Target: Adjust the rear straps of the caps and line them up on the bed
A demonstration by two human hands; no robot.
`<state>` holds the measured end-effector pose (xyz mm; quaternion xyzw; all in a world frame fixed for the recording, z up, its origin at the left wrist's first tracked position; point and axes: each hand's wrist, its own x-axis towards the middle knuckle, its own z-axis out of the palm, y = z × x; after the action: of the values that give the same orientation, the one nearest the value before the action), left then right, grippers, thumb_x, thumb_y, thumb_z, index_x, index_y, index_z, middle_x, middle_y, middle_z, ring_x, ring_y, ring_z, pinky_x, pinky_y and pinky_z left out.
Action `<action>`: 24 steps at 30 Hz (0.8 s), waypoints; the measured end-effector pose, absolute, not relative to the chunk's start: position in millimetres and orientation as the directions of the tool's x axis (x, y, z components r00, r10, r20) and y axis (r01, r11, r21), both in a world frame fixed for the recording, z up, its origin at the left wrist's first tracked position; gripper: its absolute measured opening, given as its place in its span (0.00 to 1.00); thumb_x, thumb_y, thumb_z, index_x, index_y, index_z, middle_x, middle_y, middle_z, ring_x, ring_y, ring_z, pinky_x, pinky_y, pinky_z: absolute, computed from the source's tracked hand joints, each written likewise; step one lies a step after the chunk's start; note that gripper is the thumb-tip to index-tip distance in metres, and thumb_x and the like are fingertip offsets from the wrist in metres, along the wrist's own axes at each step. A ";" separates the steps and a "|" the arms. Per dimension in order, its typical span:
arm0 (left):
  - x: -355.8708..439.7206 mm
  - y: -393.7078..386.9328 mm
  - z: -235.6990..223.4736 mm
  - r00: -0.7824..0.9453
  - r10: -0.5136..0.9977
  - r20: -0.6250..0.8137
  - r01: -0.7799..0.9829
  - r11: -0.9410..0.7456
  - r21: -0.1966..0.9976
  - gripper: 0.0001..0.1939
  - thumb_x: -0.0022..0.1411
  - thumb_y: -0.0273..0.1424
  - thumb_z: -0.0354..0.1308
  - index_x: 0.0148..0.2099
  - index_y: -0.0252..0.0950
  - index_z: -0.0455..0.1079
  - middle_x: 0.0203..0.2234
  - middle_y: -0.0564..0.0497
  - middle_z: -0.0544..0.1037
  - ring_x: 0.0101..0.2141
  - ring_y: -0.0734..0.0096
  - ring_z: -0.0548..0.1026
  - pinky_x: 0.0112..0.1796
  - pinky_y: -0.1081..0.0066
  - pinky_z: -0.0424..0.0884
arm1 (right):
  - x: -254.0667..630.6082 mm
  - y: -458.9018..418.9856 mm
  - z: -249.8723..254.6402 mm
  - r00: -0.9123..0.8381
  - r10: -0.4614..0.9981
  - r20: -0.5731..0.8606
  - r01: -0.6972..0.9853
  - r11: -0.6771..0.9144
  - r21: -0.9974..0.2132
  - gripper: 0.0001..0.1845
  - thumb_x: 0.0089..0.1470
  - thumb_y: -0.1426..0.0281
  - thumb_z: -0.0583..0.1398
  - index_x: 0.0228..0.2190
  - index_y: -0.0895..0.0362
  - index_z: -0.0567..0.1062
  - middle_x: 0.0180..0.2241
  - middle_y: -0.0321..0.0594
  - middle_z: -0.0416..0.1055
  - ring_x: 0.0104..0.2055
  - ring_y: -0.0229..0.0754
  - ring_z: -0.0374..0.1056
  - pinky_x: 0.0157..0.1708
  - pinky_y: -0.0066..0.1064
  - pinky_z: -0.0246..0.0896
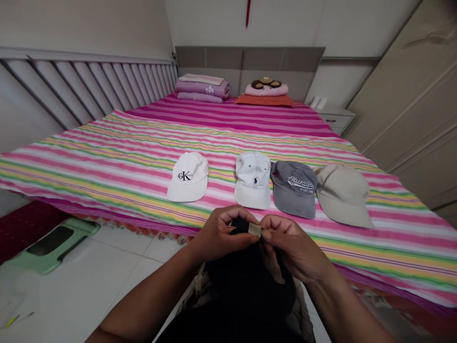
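Your left hand [221, 233] and right hand [289, 243] pinch the tan strap [254, 230] of a black cap [246, 281] at lower center, fingertips pressed together. Four caps [293, 186] sit in a row on the striped bed [107, 162] just ahead, wardrobe [400, 105] at right, tiled floor [89, 286] at lower left.

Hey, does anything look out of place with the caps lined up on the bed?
The beige cap looks a bit off: it sits turned, with its brim angled out to the right, and it crowds right up against the gray cap.
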<state>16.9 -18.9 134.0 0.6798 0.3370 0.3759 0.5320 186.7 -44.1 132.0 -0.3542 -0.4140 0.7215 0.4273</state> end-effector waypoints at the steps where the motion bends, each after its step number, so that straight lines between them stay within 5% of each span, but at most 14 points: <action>1: 16.7 -18.8 134.5 0.493 0.858 0.147 0.059 -0.201 0.978 0.13 0.47 0.32 0.63 0.35 0.31 0.69 0.25 0.52 0.70 0.25 0.79 0.64 0.26 0.76 0.61 | 187.0 -44.3 132.5 -0.388 0.907 -0.164 -0.323 -0.300 -0.897 0.11 0.42 0.66 0.65 0.22 0.60 0.70 0.13 0.31 0.64 0.13 0.29 0.55 0.14 0.21 0.49; 6: 13.3 -17.1 134.8 0.473 0.869 0.145 0.034 -0.182 0.983 0.13 0.46 0.33 0.63 0.35 0.31 0.69 0.25 0.51 0.71 0.26 0.77 0.65 0.27 0.76 0.62 | 191.8 -44.2 131.7 -0.432 0.883 -0.185 -0.283 -0.327 -0.901 0.12 0.44 0.64 0.63 0.25 0.61 0.71 0.17 0.36 0.68 0.18 0.32 0.62 0.17 0.22 0.55; 24: 9.7 -12.3 136.8 0.591 0.778 0.215 0.045 -0.298 0.954 0.13 0.47 0.31 0.63 0.36 0.30 0.70 0.29 0.49 0.73 0.30 0.73 0.69 0.33 0.73 0.65 | 188.0 -44.3 130.8 -0.366 0.916 -0.165 -0.239 -0.264 -0.934 0.13 0.43 0.64 0.63 0.19 0.59 0.68 0.08 0.26 0.56 0.12 0.29 0.48 0.16 0.25 0.45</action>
<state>9.7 -12.3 136.8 0.7245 0.2840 0.3520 0.5201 188.0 -44.3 130.8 -0.3815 -0.4433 0.6975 0.4141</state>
